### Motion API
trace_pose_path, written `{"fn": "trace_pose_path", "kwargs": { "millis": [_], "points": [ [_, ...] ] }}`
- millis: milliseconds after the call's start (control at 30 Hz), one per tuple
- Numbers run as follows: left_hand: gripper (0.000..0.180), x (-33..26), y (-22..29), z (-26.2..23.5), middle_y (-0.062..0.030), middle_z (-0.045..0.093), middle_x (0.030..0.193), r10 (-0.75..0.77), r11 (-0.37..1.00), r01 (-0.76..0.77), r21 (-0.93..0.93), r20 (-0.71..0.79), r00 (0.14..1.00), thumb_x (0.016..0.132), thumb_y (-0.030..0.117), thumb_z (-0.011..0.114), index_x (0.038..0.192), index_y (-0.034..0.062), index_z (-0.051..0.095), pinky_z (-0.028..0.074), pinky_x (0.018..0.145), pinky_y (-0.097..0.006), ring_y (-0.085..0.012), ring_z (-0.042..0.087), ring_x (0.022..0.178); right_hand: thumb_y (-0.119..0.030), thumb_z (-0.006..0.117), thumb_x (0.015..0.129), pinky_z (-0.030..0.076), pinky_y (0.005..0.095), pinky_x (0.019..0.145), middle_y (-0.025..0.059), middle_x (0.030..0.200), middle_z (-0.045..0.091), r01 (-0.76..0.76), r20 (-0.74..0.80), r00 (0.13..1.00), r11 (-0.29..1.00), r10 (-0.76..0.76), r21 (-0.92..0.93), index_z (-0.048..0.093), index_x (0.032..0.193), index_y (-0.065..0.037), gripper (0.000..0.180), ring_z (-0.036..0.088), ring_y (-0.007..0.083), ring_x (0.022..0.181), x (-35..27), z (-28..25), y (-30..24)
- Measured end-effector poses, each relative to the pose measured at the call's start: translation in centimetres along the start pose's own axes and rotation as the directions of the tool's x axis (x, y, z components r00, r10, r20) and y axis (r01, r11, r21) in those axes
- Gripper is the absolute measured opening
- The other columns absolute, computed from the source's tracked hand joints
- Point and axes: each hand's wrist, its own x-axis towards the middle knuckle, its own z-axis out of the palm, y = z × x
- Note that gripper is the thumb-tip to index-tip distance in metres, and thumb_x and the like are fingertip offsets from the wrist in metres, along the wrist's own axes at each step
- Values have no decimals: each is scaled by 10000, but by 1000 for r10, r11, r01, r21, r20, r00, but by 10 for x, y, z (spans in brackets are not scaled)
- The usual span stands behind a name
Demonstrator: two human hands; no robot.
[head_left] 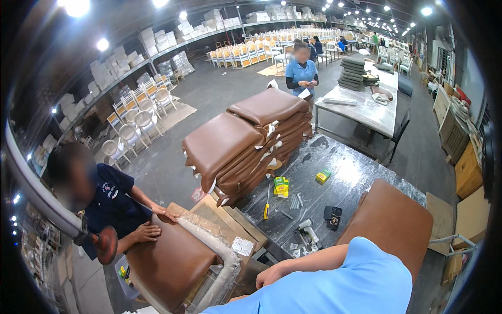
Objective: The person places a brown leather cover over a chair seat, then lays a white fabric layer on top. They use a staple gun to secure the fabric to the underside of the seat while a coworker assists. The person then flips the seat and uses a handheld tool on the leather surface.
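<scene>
My right hand [269,275] hangs near the front edge of the metal table, its fingers curled downward; my blue sleeve hides what they may hold. Of my left hand [239,298] only a sliver shows at the lower edge, fingers hidden. To the left, a co-worker in a dark shirt presses both hands [148,232] flat on a brown upholstered seat cushion [170,261], which rests on a padded grey-edged stand [222,277]. Beside my right arm on the table are a white-and-grey staple gun [308,230] and a black case [332,216]. Another brown cushion [392,222] lies to the right.
A tall stack of brown cushions [225,138] stands at the table's far left. Yellow-green boxes [281,187], a yellow-handled screwdriver [266,211] and staple strips [296,201] lie on the table. A person in blue [301,73] stands beyond, near a long table [361,112].
</scene>
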Motion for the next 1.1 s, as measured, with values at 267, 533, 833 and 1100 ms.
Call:
{"fn": "trace_pose_path", "kwargs": {
  "millis": [267, 533, 833, 1100],
  "points": [
    [421, 6, 0, -4, -182, 798, 1139, -25, 1000, 24, 17, 14, 1000, 1012, 330, 741, 1262, -7, 763, 562, 962, -410, -226, 729, 1077, -411, 713, 1031, 537, 393, 754, 65, 896, 764, 27, -139, 990, 1000, -27, -3, 801, 1044, 30, 450, 678, 155, 864, 6, -1, 31],
    [407, 9, -5, -8, -185, 796, 1142, -36, 998, 33, 48, 63, 997, 1020, 316, 733, 1267, -6, 760, 565, 959, -412, -230, 732, 1076, -467, 748, 1036, 555, 389, 759, 84, 951, 805, 130, -321, 942, 989, -100, 75, 811, 1106, 39, 515, 708, 154, 887, 14, 32, 63],
    [392, -18, -55, -18, -189, 794, 1146, -115, 986, 98, 133, 126, 985, 1029, 300, 723, 1272, -6, 755, 568, 957, -415, -234, 736, 1074, -434, 782, 1033, 586, 335, 682, 77, 904, 780, 239, -759, 618, 871, 205, 430, 807, 1167, -18, 437, 726, 156, 840, -5, 89, 24],
    [379, -77, -139, -40, -193, 793, 1149, -325, 938, 312, 149, 65, 944, 1036, 285, 715, 1277, -5, 752, 571, 954, -418, -238, 740, 1072, -408, 678, 1104, 465, 254, 453, 85, 1027, 726, 914, -734, -310, 402, 605, -54, 705, 1148, -47, 365, 686, 131, 686, -111, 207, -29]
  ]
}}
